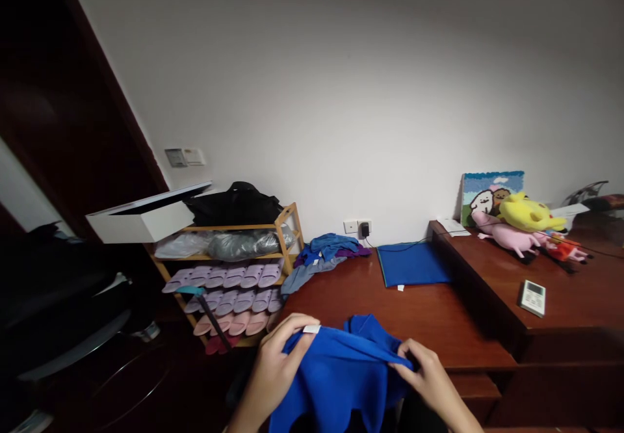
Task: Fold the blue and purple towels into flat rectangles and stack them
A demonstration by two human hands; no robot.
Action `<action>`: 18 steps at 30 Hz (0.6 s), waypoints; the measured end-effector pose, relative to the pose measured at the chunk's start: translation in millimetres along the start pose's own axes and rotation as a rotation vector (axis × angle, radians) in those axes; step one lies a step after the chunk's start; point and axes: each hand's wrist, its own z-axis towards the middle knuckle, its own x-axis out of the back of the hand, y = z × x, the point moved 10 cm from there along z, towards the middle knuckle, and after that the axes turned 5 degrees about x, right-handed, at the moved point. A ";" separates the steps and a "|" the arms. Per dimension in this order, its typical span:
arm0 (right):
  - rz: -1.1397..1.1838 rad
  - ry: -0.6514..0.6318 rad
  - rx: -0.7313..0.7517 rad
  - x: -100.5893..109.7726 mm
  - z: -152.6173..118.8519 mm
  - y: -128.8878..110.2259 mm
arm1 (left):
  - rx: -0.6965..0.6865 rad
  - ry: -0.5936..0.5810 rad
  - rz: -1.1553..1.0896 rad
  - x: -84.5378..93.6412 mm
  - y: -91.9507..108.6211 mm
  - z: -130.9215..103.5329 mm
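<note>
A blue cloth (336,374) hangs between my two hands at the front edge of the wooden cabinet top (331,303). My left hand (280,361) pinches its upper left corner, where a small white tag (311,329) sticks out. On the other side my right hand (422,368) grips the upper right edge between thumb and fingers. The cloth's top edge is pulled fairly straight, and its lower part drops out of view. Farther back, a flat blue cloth (414,264) lies spread on the cabinet top, with a small white tag at its near edge.
Crumpled blue and purple cloths (324,251) lie by the wall. Left stands a rack of slippers (234,303), with a black bag (238,204) and a white box (146,222) on top. Plush toys (517,225) and a white handheld device (533,298) occupy the higher surface at right.
</note>
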 end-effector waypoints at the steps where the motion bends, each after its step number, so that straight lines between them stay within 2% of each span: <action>1: -0.003 -0.022 -0.015 2.5 -0.6 -0.4 | 0.013 0.028 0.022 9.2 -1.9 -0.4; 8: -0.096 -0.237 -0.116 22.8 -13.6 -1.0 | 0.116 0.200 0.176 75.2 -12.8 -9.6; 12: -0.225 -0.254 -0.189 51.7 -25.1 17.0 | 0.178 0.251 0.190 102.2 -30.1 -13.5; 18: -0.363 -0.268 -0.309 105.1 -43.3 49.7 | 0.266 0.300 0.167 132.0 -65.4 -17.2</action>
